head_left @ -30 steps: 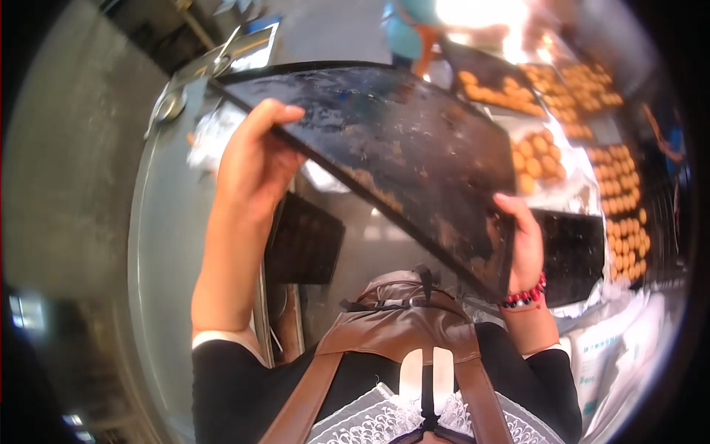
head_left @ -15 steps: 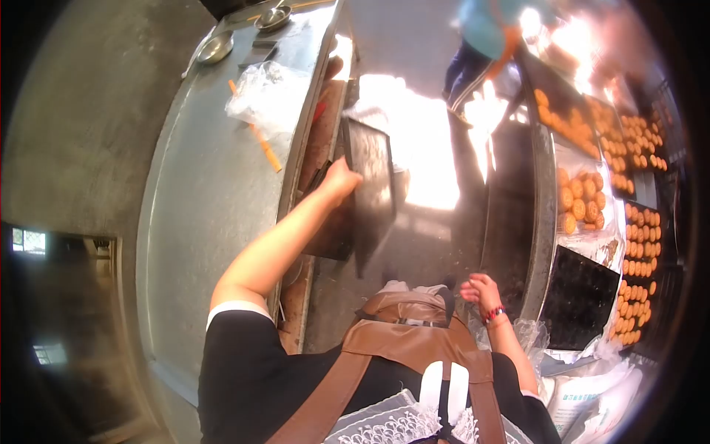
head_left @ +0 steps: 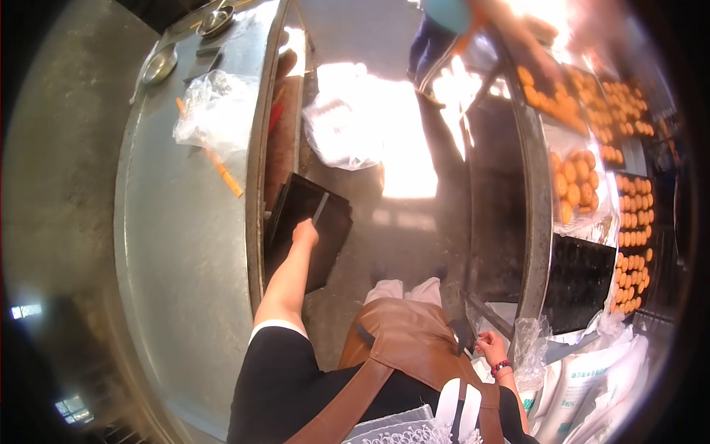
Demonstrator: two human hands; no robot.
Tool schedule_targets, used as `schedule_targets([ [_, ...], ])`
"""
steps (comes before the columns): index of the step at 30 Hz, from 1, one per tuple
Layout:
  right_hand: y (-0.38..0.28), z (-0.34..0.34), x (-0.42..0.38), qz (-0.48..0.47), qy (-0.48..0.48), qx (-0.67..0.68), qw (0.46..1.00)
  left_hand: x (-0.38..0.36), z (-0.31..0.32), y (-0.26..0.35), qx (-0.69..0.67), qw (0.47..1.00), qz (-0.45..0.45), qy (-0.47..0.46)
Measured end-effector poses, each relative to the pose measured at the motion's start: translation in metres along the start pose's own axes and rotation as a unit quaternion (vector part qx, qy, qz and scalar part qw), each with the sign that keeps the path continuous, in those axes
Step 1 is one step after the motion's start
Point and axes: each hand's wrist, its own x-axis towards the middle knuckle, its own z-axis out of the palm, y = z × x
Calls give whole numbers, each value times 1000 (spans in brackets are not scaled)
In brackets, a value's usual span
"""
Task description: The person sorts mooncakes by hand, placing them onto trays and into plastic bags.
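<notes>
My left hand (head_left: 305, 234) reaches down and grips the edge of a black baking tray (head_left: 320, 208), which stands on edge against a stack of dark trays (head_left: 329, 244) leaning at the side of the steel table (head_left: 170, 244). Hanging by my hip, my right hand (head_left: 489, 345) has loosely curled fingers and nothing in it. It is close to a crumpled plastic bag (head_left: 529, 344). A brown apron covers my front.
The steel table carries a plastic bag (head_left: 214, 111), an orange stick (head_left: 224, 172) and metal bowls (head_left: 159, 66). At right, a counter holds round golden pastries (head_left: 577, 177) and an empty black tray (head_left: 580, 281). White sacks (head_left: 592, 392) lie low right. Another person (head_left: 444, 29) stands ahead.
The tray was held up in both hands. My right hand let go and dropped to my hip. My left hand has lowered the tray onto the stack by the steel table.
</notes>
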Motion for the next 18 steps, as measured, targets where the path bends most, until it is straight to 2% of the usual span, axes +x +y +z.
schedule_targets([
  [2, 8, -5, -7, 11, 5, 1, 1000, 0, 18, -13, 14, 1000, -8, -19],
  [3, 13, -8, -11, 2, -2, -47, 999, 1, 26, -18, 31, 999, -14, -32],
  [4, 14, -13, -14, -8, -6, -96, 995, 1, 34, -23, 39, 999, -18, -24],
  [6, 5, -16, -27, 13, 13, -96, 995, 4, 50, -36, 39, 999, -33, -14],
  [8, -9, -20, -40, -9, 11, -207, 978, 6, 57, -41, 47, 997, -59, -9],
  [10, -15, -23, -45, -5, 25, -234, 972, 5, 63, -42, 59, 996, -74, 4],
  [12, -15, -27, -50, -12, 28, -242, 970, 14, 68, -40, 58, 994, -58, 68],
  [14, -26, -25, -49, 1, 15, -273, 962, 35, 86, -49, 114, 984, -37, 135],
  [16, -28, -24, -47, -13, 6, -301, 954, 36, 82, -42, 113, 983, -64, 128],
  [17, -35, -26, -41, -30, -8, -329, 944, 44, 94, -51, 96, 978, -98, 154],
  [18, -45, -25, -39, -57, 1, -325, 944, 33, 83, -39, 156, 969, -95, 165],
])
